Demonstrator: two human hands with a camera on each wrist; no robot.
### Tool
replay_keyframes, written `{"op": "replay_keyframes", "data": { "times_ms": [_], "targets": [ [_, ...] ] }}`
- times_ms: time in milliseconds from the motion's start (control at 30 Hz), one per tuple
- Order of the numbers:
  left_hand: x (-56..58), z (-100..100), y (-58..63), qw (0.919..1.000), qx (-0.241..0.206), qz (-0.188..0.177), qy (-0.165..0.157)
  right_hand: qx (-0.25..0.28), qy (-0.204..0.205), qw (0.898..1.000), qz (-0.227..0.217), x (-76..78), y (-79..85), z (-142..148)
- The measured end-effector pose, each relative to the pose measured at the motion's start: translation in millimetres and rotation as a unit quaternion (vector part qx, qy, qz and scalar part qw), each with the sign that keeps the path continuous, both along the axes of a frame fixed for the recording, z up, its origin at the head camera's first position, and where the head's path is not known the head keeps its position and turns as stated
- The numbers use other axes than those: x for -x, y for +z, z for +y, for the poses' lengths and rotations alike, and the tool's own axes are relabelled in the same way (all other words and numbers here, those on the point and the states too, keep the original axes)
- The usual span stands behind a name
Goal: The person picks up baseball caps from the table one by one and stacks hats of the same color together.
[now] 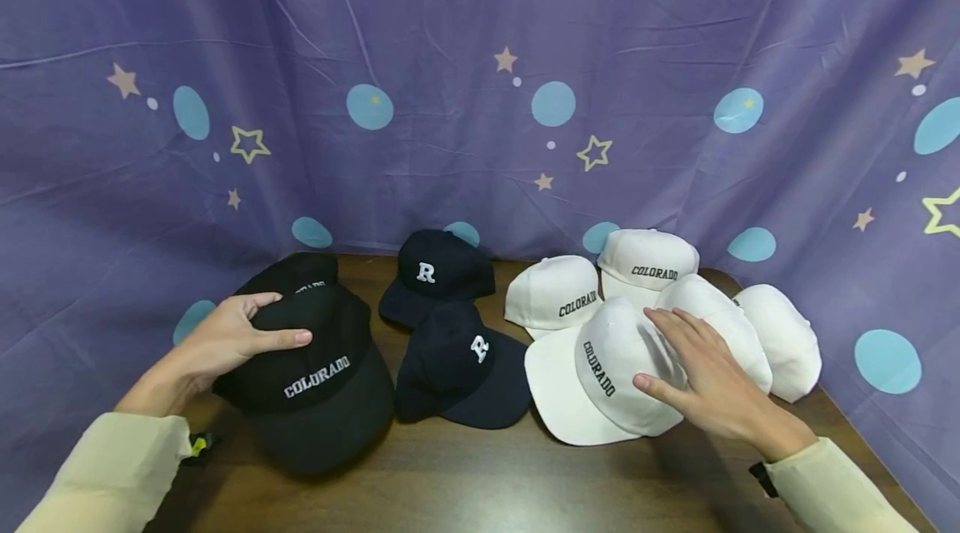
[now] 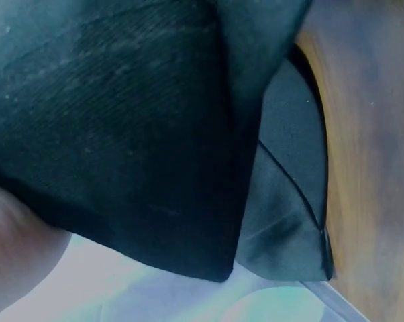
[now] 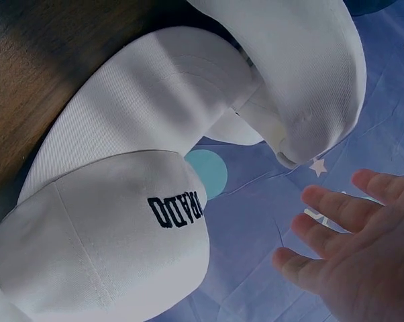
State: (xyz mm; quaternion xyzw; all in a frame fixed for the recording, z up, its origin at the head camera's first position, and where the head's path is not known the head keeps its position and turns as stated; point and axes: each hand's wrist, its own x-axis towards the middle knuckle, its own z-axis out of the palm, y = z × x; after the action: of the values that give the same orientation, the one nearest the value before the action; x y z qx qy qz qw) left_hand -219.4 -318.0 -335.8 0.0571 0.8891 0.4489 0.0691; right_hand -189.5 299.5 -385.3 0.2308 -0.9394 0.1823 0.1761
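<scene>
At the left, my left hand [image 1: 232, 341] grips the crown of a black cap [image 1: 322, 341] lettered COLORADO in white, its brim toward the front. Another black cap [image 1: 300, 271] sits partly hidden behind it. The left wrist view is filled by dark cap fabric [image 2: 135, 147], with a second dark brim [image 2: 289, 154] beyond. On the other side, my right hand [image 1: 705, 375] has its fingers extended over a white COLORADO cap [image 1: 622, 375] with its brim toward the front left. Those straight fingers show apart from the white caps in the right wrist view.
Two navy caps with a white R stand in the middle, one [image 1: 438, 271] behind the other [image 1: 457, 366]. More white caps [image 1: 555, 296] cluster at the back right. A purple curtain [image 1: 465, 33] with stars hangs behind the wooden table [image 1: 420, 475].
</scene>
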Motion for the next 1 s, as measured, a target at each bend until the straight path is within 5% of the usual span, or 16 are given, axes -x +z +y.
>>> {"op": "replay_keyframes", "data": {
  "times_ms": [200, 400, 533, 767, 1000],
  "targets": [
    [-6.1, 0, -8.5, 0.9950, -0.070, -0.002, -0.071, 0.003, 0.002, 1.000, -0.001, -0.3, 0.0, -2],
    [-9.2, 1, -13.9, 0.9784, -0.163, -0.021, -0.125, 0.003, 0.004, 1.000, -0.002, -0.7, 0.2, -4],
    [-10.3, 2, -12.7, 0.9651, -0.202, -0.003, -0.166, 0.002, 0.005, 1.000, 0.000, -0.8, 0.4, -5],
    [-13.4, 9, -8.1, 0.9383, -0.247, 0.012, -0.242, 0.001, 0.007, 1.000, 0.000, -0.6, 0.6, -6],
    [-12.7, 26, -11.9, 0.9281, -0.252, 0.011, -0.274, 0.002, 0.008, 1.000, 0.000, -1.4, 1.7, -7]
  ]
}}
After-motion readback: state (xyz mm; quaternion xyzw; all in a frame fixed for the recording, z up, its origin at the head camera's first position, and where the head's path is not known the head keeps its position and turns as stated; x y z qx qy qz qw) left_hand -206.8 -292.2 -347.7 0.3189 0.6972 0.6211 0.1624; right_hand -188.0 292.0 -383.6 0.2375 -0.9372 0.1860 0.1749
